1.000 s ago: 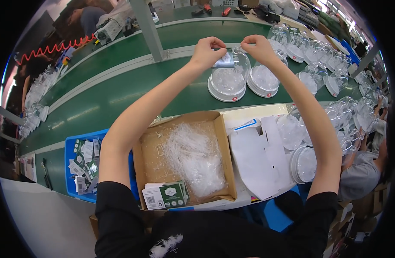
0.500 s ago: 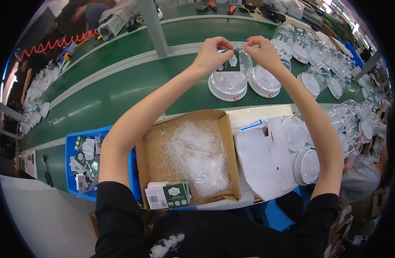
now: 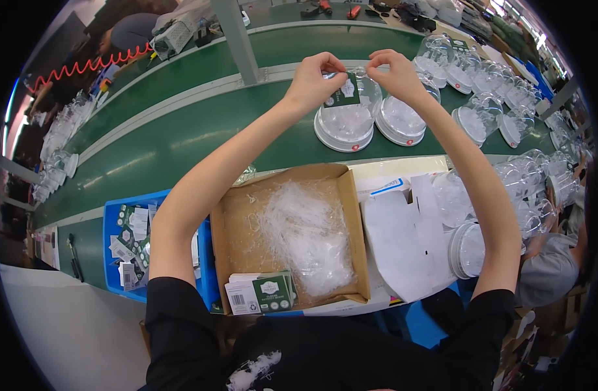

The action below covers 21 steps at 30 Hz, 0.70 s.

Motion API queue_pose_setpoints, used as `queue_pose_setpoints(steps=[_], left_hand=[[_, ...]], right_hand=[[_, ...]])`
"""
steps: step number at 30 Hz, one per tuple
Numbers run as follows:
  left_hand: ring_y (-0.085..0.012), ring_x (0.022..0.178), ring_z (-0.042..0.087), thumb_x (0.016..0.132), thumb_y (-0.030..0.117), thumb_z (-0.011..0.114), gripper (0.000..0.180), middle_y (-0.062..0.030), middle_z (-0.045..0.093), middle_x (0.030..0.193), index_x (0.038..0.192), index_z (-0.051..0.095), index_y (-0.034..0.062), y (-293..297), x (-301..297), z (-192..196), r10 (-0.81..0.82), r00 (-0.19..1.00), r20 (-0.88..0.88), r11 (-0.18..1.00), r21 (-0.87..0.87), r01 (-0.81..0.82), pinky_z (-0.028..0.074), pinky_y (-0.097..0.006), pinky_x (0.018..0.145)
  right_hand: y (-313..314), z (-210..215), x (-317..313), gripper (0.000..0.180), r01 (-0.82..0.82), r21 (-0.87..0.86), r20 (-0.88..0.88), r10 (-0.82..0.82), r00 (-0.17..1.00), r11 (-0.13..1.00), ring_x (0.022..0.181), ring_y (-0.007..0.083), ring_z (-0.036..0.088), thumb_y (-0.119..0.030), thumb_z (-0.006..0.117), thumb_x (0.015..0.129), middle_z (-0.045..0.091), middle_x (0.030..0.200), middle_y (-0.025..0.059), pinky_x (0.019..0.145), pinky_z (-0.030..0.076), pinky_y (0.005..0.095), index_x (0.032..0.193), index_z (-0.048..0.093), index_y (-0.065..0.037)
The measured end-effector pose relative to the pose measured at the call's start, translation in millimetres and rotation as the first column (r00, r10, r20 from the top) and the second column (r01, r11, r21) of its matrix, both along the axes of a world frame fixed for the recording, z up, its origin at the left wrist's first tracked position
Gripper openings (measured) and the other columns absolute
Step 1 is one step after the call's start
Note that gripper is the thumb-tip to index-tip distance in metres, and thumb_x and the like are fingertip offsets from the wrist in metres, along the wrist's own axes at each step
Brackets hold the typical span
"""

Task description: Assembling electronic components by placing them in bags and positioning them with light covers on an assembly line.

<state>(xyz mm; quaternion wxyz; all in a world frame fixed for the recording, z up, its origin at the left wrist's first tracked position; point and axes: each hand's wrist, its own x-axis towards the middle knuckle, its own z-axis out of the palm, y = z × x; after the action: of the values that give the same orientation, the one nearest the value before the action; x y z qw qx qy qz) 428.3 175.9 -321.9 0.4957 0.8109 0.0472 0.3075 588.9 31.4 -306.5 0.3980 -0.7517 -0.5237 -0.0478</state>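
Observation:
Both arms reach out over a green conveyor belt (image 3: 182,140). My left hand (image 3: 315,81) and my right hand (image 3: 393,73) pinch the top of a small green and white card tag (image 3: 344,93) between them. The tag hangs just above a clear dome on a white round base (image 3: 344,124). A second dome on a white base (image 3: 403,120) stands right beside it, under my right wrist.
An open cardboard box (image 3: 289,238) holds clear plastic bags and a stack of green tags (image 3: 263,293). A blue bin (image 3: 126,244) of tags sits to its left. White card sheets (image 3: 403,234) lie to the right, with many clear domes (image 3: 501,111) beyond. Another person (image 3: 550,280) sits at right.
Both hands have lifted slightly off the dome, and the green tag now hangs between the fingers, turned to show its face.

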Motion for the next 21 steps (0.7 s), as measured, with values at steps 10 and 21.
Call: queue_pose_setpoints(steps=[10, 21], left_hand=[[-0.0192, 0.084, 0.065, 0.078, 0.009, 0.067, 0.016, -0.0110, 0.068, 0.086, 0.089, 0.064, -0.0008, 3.9, -11.9, -0.8, 0.033, 0.999, -0.031, 0.997, 0.077, -0.031, 0.052, -0.031, 0.076], [-0.0350, 0.093, 0.064, 0.074, 0.028, 0.065, 0.030, -0.0164, 0.070, 0.085, 0.093, 0.074, 0.0066, 18.4, 18.1, 27.8, 0.089, 0.993, -0.081, 0.823, 0.567, -0.028, 0.051, -0.043, 0.087]], right_hand=[[2.3, -5.5, -9.3, 0.016, -0.041, 0.021, 0.044, 0.040, 0.998, 0.999, 0.101, 0.0293, 0.062, -0.018, 0.068, 0.072, 0.064, 0.107, 0.0151, 0.092, 0.046, 0.0356, 0.075, 0.068, -0.002], [9.6, 0.4, -23.0, 0.014, -0.055, 0.100, 0.213, 0.032, 0.976, 0.993, 0.099, 0.0300, 0.061, -0.016, 0.068, 0.072, 0.064, 0.105, 0.0134, 0.088, 0.048, 0.0382, 0.074, 0.067, -0.003]])
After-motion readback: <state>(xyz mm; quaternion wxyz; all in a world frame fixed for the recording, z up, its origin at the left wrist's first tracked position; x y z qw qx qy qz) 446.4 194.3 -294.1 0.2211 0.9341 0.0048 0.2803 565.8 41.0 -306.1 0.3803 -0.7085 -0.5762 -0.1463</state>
